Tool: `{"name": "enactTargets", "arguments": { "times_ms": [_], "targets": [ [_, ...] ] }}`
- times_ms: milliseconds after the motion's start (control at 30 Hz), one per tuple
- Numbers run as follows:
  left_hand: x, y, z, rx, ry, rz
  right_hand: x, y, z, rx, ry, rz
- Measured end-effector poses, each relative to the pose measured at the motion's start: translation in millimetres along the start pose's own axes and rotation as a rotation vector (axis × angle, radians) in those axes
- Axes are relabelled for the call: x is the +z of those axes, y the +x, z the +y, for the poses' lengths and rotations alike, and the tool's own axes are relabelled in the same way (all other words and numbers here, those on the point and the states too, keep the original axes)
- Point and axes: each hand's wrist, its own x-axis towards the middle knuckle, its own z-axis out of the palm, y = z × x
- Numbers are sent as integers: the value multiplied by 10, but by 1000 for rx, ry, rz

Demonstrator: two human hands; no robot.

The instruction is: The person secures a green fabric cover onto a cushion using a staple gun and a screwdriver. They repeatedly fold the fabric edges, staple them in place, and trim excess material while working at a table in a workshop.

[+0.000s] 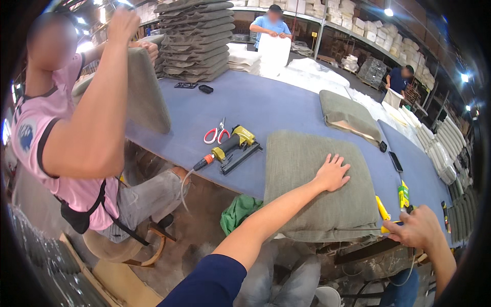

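A grey-green fabric-covered cushion [299, 169] lies on the blue-topped table in front of me. My left hand [333, 173] rests flat on its upper right part, fingers spread. At the table's right edge, by the cushion's near right corner, my right hand [420, 228] is closed around a yellow-and-black tool [382, 209]. Its kind is unclear, since my fingers cover much of it. Just beyond that hand lies a green-and-yellow item [403, 193]. Below it hangs a thin pale hose [409, 271].
Left of the cushion lie a gold-and-black air stapler [232, 146] with a hose and red-handled snips [218, 134]. Another cushion [350, 115] lies farther back. A co-worker in pink [66, 148] holds up a cushion at left. Stacked covers [194, 41] stand behind.
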Motion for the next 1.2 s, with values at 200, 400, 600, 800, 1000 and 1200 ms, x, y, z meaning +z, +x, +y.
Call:
{"name": "enactTargets", "arguments": {
  "times_ms": [200,400,600,800,1000,1200],
  "targets": [
    [-82,-124,-149,-45,-2,79,126,342,189,-464,-493,330],
    [-123,-76,-21,-40,-123,102,241,1005,632,-564,-583,758],
    [-235,-149,-166,-81,-149,136,881,569,554,-138,-185,593],
    [-142,-28,-11,-26,-180,190,1075,-323,207,168,74,249],
    [-88,-233,-103,-116,126,-8,1034,-645,41,321,200,99],
    [-127,-336,66,-177,167,-28,947,-787,-16,337,482,57]
  ]
}}
